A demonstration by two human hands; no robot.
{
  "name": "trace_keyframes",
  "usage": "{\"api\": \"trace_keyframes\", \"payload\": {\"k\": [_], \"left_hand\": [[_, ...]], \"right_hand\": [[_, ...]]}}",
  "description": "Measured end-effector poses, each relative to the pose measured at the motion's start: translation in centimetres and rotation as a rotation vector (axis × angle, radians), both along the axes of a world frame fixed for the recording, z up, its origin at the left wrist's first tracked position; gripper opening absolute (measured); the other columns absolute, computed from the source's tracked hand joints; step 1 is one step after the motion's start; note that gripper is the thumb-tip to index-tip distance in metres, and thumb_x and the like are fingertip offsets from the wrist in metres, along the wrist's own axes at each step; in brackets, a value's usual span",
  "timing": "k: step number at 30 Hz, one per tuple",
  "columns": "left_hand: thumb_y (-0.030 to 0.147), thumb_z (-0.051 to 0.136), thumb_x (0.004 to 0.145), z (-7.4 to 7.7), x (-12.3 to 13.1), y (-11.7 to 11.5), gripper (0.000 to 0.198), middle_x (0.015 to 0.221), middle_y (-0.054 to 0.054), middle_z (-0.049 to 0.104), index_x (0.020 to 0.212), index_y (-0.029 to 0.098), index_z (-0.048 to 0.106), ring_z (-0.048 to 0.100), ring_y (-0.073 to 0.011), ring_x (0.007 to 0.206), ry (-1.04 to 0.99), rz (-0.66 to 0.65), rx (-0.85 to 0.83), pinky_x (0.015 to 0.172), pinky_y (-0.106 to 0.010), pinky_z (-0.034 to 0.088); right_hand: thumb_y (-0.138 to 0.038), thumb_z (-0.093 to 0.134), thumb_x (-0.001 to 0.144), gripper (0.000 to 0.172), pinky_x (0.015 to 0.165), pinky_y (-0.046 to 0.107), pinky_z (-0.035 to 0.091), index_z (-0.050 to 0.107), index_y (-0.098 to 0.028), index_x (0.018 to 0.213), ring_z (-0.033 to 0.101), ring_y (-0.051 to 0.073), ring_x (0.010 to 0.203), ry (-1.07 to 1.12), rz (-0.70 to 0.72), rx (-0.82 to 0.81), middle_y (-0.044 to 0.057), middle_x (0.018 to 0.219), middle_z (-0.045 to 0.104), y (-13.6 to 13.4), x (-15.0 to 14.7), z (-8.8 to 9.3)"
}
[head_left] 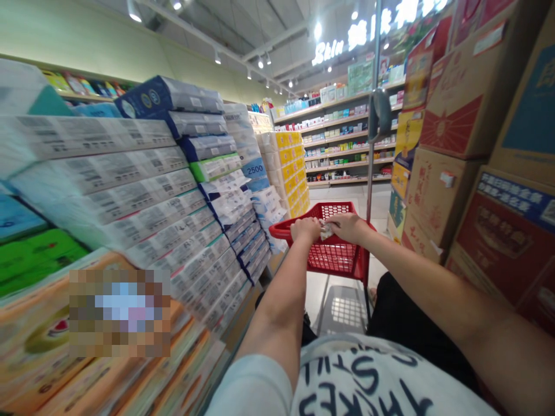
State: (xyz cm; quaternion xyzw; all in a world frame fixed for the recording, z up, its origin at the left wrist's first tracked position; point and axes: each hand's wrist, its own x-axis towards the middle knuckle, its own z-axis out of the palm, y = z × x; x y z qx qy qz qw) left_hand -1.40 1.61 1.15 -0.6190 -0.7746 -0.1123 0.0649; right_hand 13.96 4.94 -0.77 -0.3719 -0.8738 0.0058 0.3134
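Head view: a red plastic shopping cart [333, 257] is found ahead, between stacked tissue packs [130, 153] and cardboard cartons [446, 190]. The left hand [306, 230] is seen closed over the cart's handle [281, 231]. The right hand [349, 226] is bent at the same end of the cart, its fingertips set at a small pale crumpled item [325, 231] between the hands; whether that item is pinched cannot be determined. The cart's lattice body is judged stiff and fairly light, and easily rolled; hold is best taken on the handle, with the hands evenly spaced. The small item is judged soft and nearly weightless, and is best taken by an edge, with the fingertips.
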Motion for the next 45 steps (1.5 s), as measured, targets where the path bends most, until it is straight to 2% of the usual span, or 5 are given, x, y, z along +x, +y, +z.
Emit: {"api": "trace_keyframes", "payload": {"k": [19,27,33,40,45], "left_hand": [[0.040,0.020,0.091,-0.2,-0.1,0.1,0.051,0.110,-0.009,0.065,0.103,0.020,0.066,0.056,-0.0258,0.104,0.002,-0.002,0.011,0.087,-0.039,0.041],[0.041,0.021,0.092,-0.2,-0.2,0.2,0.050,0.111,-0.010,0.065,0.104,0.021,0.066,0.056,-0.0252,0.104,-0.012,-0.007,0.014,0.088,-0.039,0.040],[0.040,0.021,0.092,-0.2,-0.2,0.2,0.051,0.109,-0.009,0.066,0.104,0.021,0.066,0.057,-0.0250,0.102,-0.001,0.002,0.010,0.087,-0.039,0.040],[0.040,0.019,0.092,-0.3,-0.3,0.2,0.052,0.109,-0.009,0.066,0.103,0.021,0.067,0.057,-0.0253,0.102,0.004,-0.009,0.027,0.086,-0.040,0.041],[0.040,0.020,0.091,-0.3,-0.2,0.2,0.052,0.110,-0.010,0.066,0.103,0.021,0.067,0.057,-0.0253,0.102,-0.010,-0.006,0.028,0.086,-0.040,0.041]], "right_hand": [[-0.040,0.044,0.087,0.031,0.068,0.025,0.042,0.068,-0.020,0.085,0.061,0.017,0.074,-0.035,-0.156,-0.090,0.005,0.082,0.069,-0.3,-0.4,0.4],[-0.020,0.049,0.079,0.020,0.083,0.026,0.041,0.067,-0.021,0.088,0.058,0.018,0.092,-0.023,0.164,0.165,0.004,0.092,0.068,-2.5,0.5,0.4],[-0.032,0.047,0.082,0.020,0.060,0.025,0.039,0.063,-0.020,0.087,0.059,0.017,0.070,-0.015,-0.227,-0.063,0.004,0.078,0.066,-1.9,0.1,0.5],[-0.023,0.046,0.084,0.020,0.080,0.028,0.040,0.063,-0.018,0.094,0.056,0.019,0.094,-0.061,0.105,0.211,0.008,0.099,0.066,-3.2,1.2,-0.6],[-0.031,0.047,0.084,0.020,0.064,0.023,0.040,0.064,-0.021,0.088,0.060,0.015,0.073,-0.013,-0.161,-0.049,0.003,0.083,0.067,-2.1,1.6,-0.6]]}}
